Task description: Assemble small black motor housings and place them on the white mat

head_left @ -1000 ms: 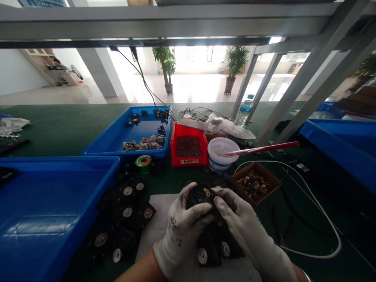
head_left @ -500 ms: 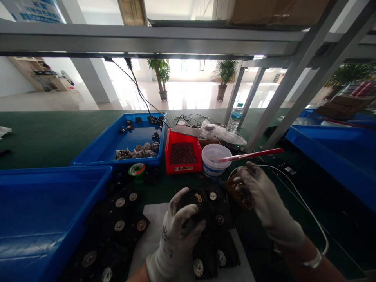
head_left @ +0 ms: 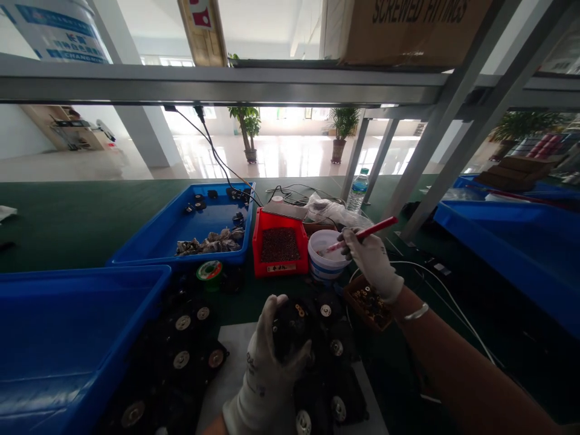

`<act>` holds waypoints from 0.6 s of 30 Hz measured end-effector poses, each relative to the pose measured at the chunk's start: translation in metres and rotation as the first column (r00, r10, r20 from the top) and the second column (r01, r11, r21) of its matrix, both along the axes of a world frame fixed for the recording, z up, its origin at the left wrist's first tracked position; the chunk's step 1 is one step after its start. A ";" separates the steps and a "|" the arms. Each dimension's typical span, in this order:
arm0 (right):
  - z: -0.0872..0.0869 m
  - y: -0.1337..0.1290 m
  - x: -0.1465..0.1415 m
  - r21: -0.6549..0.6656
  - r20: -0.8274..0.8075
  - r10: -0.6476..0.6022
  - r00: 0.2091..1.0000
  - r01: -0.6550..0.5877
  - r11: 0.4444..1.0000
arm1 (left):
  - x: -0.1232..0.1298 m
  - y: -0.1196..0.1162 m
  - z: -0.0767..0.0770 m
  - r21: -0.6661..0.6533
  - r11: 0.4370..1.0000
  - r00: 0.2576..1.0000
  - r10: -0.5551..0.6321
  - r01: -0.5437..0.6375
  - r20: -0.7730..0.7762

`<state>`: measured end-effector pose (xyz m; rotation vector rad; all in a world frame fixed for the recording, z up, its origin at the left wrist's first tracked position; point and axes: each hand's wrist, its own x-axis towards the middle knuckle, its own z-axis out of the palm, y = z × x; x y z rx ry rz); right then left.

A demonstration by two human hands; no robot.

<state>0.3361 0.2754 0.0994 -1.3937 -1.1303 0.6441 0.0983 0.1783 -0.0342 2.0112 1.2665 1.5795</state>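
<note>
My left hand (head_left: 272, 356), in a white work glove, is shut around a round black part (head_left: 290, 332) with small brass rings on its face. My right hand (head_left: 372, 263), also gloved, grips a red-handled brush (head_left: 374, 226) whose pale tip reaches over a white plastic bucket (head_left: 324, 257) with a blue band. Just below my right hand sits a brown tray of brass rings (head_left: 368, 305). Several black parts with metal centres (head_left: 330, 368) lie stacked on a white sheet (head_left: 231, 350) under my left hand.
A blue tray of black parts and crumpled scrap (head_left: 217, 260) and a red bin of dark granules (head_left: 272, 272) stand ahead. A large blue tray (head_left: 90, 273) fills the lower left. White cable (head_left: 453, 314) runs across the right side, below a metal shelf frame (head_left: 226, 84).
My right hand has left the black part, passed over the brown tray, and risen to the bucket, lifting the red brush. My left hand still holds the black part.
</note>
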 end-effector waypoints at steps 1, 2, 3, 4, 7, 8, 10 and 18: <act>0.002 -0.004 0.001 0.013 -0.003 0.012 1.000 -0.012 1.000 | 0.000 0.000 0.000 -0.012 1.000 1.000 -0.003 0.003 0.003; 0.004 -0.009 0.002 0.039 -0.010 0.011 1.000 -0.010 0.999 | 0.000 0.000 0.001 -0.023 1.000 1.000 0.001 -0.001 0.007; 0.007 -0.017 0.004 0.078 -0.020 -0.008 1.000 0.009 0.997 | 0.000 0.000 0.002 -0.032 0.999 1.000 0.005 -0.005 0.007; 0.010 -0.026 0.005 0.124 -0.031 -0.049 0.998 0.052 0.991 | 0.000 -0.001 0.002 -0.032 0.999 1.000 0.013 -0.013 0.006; 0.017 -0.066 0.006 0.274 -0.103 -0.194 0.976 0.215 0.937 | 0.000 -0.001 0.005 -0.011 1.000 1.000 0.006 -0.006 -0.017; 0.018 -0.082 0.005 0.300 -0.159 -0.222 0.962 0.261 0.918 | 0.000 -0.001 0.005 -0.006 1.000 1.000 0.000 0.000 -0.023; 0.015 -0.113 0.002 0.275 -0.137 -0.136 0.981 0.169 0.946 | 0.000 -0.001 0.006 -0.005 1.000 1.000 -0.006 0.006 -0.027; -0.001 -0.170 -0.026 0.329 0.130 0.099 0.987 -0.137 0.934 | 0.000 -0.001 0.009 -0.020 1.000 0.999 -0.016 0.016 -0.030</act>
